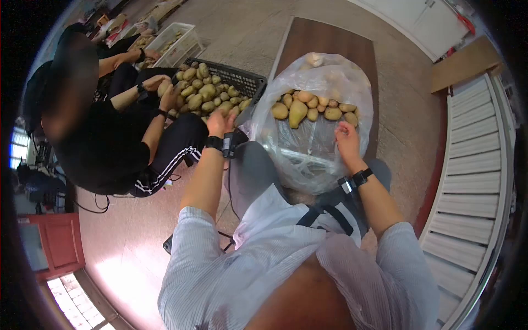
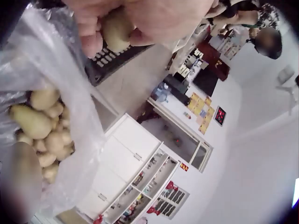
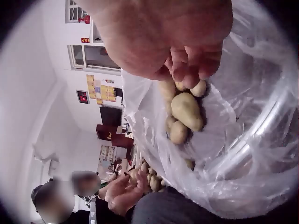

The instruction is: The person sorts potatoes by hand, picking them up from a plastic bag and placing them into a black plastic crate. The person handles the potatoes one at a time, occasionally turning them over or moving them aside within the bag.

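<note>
A potato (image 2: 117, 30) sits between the curled fingers and thumb of my left hand (image 1: 217, 124), beside the black crate (image 1: 242, 78). My right hand (image 1: 347, 142) is over the near right part of a clear plastic bag (image 1: 269, 129), its loosely bent fingers close to the potatoes inside and nothing seen in them. Several potatoes lie in a row across the bag, among them a large pear-shaped potato (image 1: 297, 114). In the right wrist view, that large potato (image 3: 187, 111) shows just beyond my right fingertips (image 3: 191, 77).
The bag lies on a low brown table (image 1: 330, 39). Many potatoes (image 1: 208, 92) fill the black crate at my left. A person in black (image 1: 102, 148) sits by it, holding potatoes. Behind stands a white crate (image 1: 190, 44); a white radiator-like panel (image 1: 473, 165) runs along the right.
</note>
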Motion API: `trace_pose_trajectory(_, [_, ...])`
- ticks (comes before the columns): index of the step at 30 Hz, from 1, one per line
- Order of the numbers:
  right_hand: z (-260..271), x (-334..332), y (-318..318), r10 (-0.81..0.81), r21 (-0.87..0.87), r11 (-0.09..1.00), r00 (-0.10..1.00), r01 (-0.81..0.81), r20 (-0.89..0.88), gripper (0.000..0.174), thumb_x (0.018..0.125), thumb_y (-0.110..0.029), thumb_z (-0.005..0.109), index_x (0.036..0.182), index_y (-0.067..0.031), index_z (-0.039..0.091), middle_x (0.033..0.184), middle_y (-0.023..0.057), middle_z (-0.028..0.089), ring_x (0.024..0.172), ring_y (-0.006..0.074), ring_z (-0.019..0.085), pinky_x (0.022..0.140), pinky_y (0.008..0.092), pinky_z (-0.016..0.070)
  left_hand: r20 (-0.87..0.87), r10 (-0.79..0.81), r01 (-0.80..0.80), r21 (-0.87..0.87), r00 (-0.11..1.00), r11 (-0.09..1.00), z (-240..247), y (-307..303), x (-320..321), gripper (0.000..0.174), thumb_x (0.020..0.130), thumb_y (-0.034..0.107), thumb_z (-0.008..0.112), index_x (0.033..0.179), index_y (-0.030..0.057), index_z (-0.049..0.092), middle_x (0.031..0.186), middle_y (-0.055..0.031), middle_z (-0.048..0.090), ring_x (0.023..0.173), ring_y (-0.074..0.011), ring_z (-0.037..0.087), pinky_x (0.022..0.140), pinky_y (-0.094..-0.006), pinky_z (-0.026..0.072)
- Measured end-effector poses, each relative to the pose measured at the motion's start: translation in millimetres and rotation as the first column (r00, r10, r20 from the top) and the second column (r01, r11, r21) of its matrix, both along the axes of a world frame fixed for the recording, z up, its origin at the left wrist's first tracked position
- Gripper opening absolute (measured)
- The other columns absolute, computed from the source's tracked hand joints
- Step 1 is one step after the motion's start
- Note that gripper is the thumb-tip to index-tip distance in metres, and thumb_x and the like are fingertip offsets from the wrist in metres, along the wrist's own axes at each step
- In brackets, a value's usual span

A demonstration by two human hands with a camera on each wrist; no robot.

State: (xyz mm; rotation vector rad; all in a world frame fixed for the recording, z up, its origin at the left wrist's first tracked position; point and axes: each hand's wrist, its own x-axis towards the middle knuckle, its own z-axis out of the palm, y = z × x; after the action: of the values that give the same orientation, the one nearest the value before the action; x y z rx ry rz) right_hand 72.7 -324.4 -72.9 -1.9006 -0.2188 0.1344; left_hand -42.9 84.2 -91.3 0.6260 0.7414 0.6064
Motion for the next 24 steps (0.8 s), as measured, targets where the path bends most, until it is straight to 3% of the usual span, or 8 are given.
trace_pose_trajectory(3, [19,10,-22,-0.107,-0.222,0.956,0.93,0.193,0.35,0.041,0.084,-0.018,0.066,0.119,-0.001,0.053,0.108,0.0141,0.061,0.097,0.0266,0.058,0.083,0.0384,0.0474,-0.268,-0.189,0.297,0.456,0.945,0.839,-75,52,7,0.019,0.088,0.011,0.054,0.097,-0.0057,0.055,0.096,-0.0172,0.057,0.089,-0.0284,0.063,0.07,-0.0374,0.0559])
trace_pose_trajectory(8, [27,26,-50,-0.271,-0.49,0.703,0.831,0.516,0.486,0.06,0.079,-0.028,0.071,0.126,0.001,0.047,0.126,0.0222,0.052,0.121,0.0395,0.045,0.101,0.0445,0.0378,-0.503,-0.252,0.508,0.475,0.827,0.719,-34,-15,26,0.028,0.088,0.023,0.057,0.099,-0.0029,0.061,0.092,-0.0143,0.062,0.083,-0.023,0.063,0.067,-0.0328,0.0525])
trace_pose_trajectory(9, [11,35,-59,-0.373,-0.569,0.679,0.886,0.463,0.277,0.067,0.076,-0.031,0.073,0.126,0.0037,0.045,0.128,0.0252,0.05,0.123,0.0411,0.045,0.102,0.0438,0.0378,-0.651,-0.273,0.64,0.428,0.708,0.638,-26,-29,32,0.033,0.09,0.03,0.057,0.106,0.0016,0.062,0.092,-0.0112,0.062,0.081,-0.0208,0.062,0.067,-0.0315,0.0509])
trace_pose_trajectory(11, [-13,48,-67,-0.473,-0.634,0.663,0.879,0.398,0.059,0.074,0.074,-0.034,0.075,0.127,0.0064,0.044,0.13,0.0282,0.049,0.124,0.0427,0.044,0.103,0.0432,0.0378,-0.531,-0.296,0.506,0.308,0.794,0.805,5,-76,39,0.046,0.075,0.022,0.068,0.104,-0.0117,0.06,0.102,-0.0226,0.065,0.087,-0.0286,0.064,0.071,-0.039,0.0501])
trace_pose_trajectory(13, [-32,52,-70,-0.521,-0.504,0.795,0.807,0.338,-0.28,0.081,0.071,-0.037,0.076,0.126,0.0115,0.042,0.13,0.0328,0.047,0.122,0.0434,0.048,0.102,0.0427,0.0408,-0.723,-0.002,0.493,0.47,0.691,0.732,-5,-98,49,0.052,0.071,0.025,0.071,0.106,-0.0115,0.06,0.105,-0.0228,0.064,0.096,-0.0296,0.064,0.081,-0.0391,0.0485])
trace_pose_trajectory(15, [-62,56,-69,-0.508,-0.428,0.83,0.803,0.359,-0.311,0.08,0.071,-0.034,0.076,0.126,0.0122,0.041,0.128,0.0319,0.05,0.117,0.042,0.052,0.099,0.0425,0.0433,-0.694,-0.01,0.483,0.491,0.72,0.725,5,-116,46,0.065,0.066,0.031,0.074,0.113,-0.0104,0.056,0.111,-0.0248,0.062,0.105,-0.0329,0.062,0.09,-0.039,0.0475])
trace_pose_trajectory(18, [-72,53,-64,-0.496,-0.287,0.864,0.797,0.414,-0.344,0.072,0.074,-0.029,0.076,0.123,0.0133,0.045,0.119,0.0265,0.057,0.107,0.0352,0.059,0.088,0.0402,0.0475,-0.904,-0.031,0.648,0.281,0.427,0.708,-45,-101,55,0.079,0.063,0.038,0.074,0.121,-0.0087,0.048,0.118,-0.0294,0.057,0.109,-0.0393,0.059,0.094,-0.0421,0.0488])
trace_pose_trajectory(24, [-32,37,-41,-0.288,0.044,0.903,0.678,0.427,-0.676,0.056,0.08,-0.023,0.072,0.117,0.0116,0.05,0.108,0.0209,0.062,0.092,0.031,0.063,0.078,0.043,0.0514,-0.793,-0.185,0.629,0.292,0.58,0.721,-60,-108,50,0.079,0.064,0.039,0.074,0.117,-0.0143,0.049,0.119,-0.0288,0.058,0.108,-0.0376,0.061,0.09,-0.0402,0.0496])
